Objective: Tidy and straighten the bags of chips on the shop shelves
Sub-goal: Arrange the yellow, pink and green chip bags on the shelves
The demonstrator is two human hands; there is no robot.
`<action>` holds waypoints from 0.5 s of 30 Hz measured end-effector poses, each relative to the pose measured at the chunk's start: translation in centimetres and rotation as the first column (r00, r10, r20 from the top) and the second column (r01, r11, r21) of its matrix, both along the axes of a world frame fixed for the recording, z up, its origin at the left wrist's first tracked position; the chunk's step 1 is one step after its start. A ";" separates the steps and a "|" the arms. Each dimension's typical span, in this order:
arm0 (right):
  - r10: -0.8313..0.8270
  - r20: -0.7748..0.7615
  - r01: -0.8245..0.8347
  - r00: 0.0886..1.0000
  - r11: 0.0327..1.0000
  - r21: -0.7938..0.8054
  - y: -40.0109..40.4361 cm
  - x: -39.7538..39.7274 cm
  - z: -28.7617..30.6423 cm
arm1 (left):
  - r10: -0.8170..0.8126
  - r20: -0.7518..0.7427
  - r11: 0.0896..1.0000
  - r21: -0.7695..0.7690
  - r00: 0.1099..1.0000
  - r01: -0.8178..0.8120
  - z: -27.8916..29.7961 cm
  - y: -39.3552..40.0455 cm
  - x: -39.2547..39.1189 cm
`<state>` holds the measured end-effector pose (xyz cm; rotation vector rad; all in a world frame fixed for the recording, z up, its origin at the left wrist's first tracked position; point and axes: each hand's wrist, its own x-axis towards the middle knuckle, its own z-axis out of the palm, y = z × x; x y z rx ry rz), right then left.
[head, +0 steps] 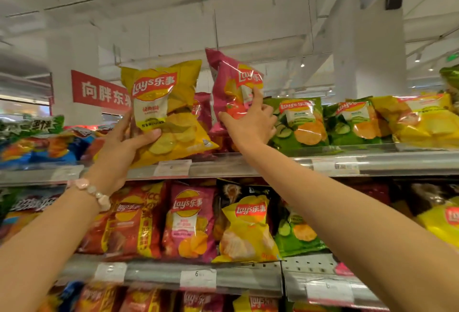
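My left hand (pixel 121 148) grips a yellow bag of chips (pixel 171 113) by its lower left side and holds it upright above the front of the top shelf (pixel 223 166). My right hand (pixel 250 123) pinches a pink bag of chips (pixel 231 80) from its right, thumb and forefinger on its front. That pink bag stands upright and tilted a little, just right of the yellow one. Another pink bag (pixel 202 110) shows partly behind them.
Green bags (pixel 300 123) and yellow bags (pixel 427 123) lie on the top shelf to the right; blue and orange bags (pixel 44 145) to the left. The shelf below (pixel 198 274) holds red, pink, yellow and green bags. A red sign (pixel 99 90) hangs behind.
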<state>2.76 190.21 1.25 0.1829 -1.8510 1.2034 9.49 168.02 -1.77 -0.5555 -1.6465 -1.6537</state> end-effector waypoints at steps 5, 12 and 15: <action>-0.142 0.007 0.140 0.990 0.985 0.103 -1.1 -1.3 -1.1 | -0.016 0.011 1.000 -0.026 1.000 0.016 -0.5 -0.5 0.3; -0.301 -0.018 0.298 0.953 0.934 0.198 -3.1 -2.7 -2.6 | -0.053 0.000 0.998 -0.042 0.999 0.053 -0.8 -0.3 0.8; -0.315 0.013 0.305 0.949 0.929 0.209 -3.8 -2.9 -2.9 | -0.065 0.008 0.997 -0.043 0.998 0.066 -0.9 0.0 0.8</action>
